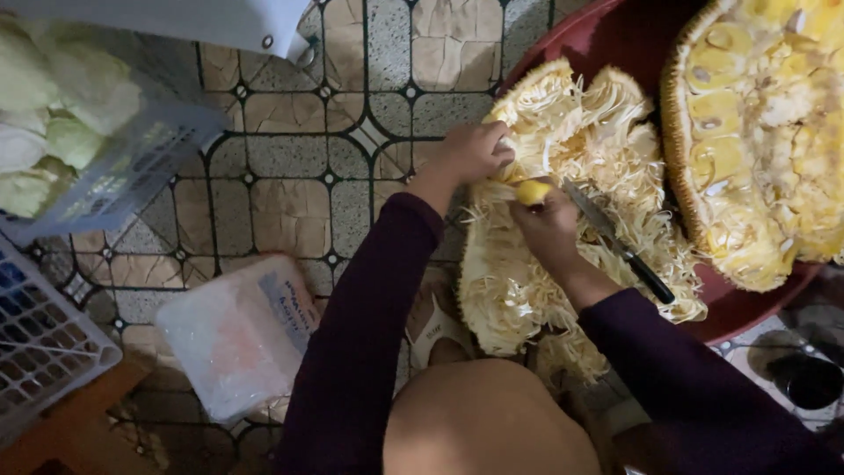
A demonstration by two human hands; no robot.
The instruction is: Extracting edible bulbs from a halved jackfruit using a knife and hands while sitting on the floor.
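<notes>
A cut jackfruit piece [563, 158], pale and stringy inside, lies on the edge of a dark red basin [615, 40]. My left hand [473, 151] grips the top of that piece with closed fingers. My right hand [549, 224] holds a yellow fruit pod [533, 191] at its fingertips. A black-handled knife [615, 242] lies along the same hand, its blade pointing up and left over the fibres. Both arms wear dark purple sleeves. A second, larger jackfruit half [756, 132] with yellow pods sits in the basin at the right.
A patterned tile floor [290, 132] lies below. A plastic container [237, 330] sits at lower left, with a white mesh basket [40, 343] beside it. A blue basket holding pale green cabbage [53, 114] stands at upper left. My knee [483, 413] and a sandal [437, 325] show below.
</notes>
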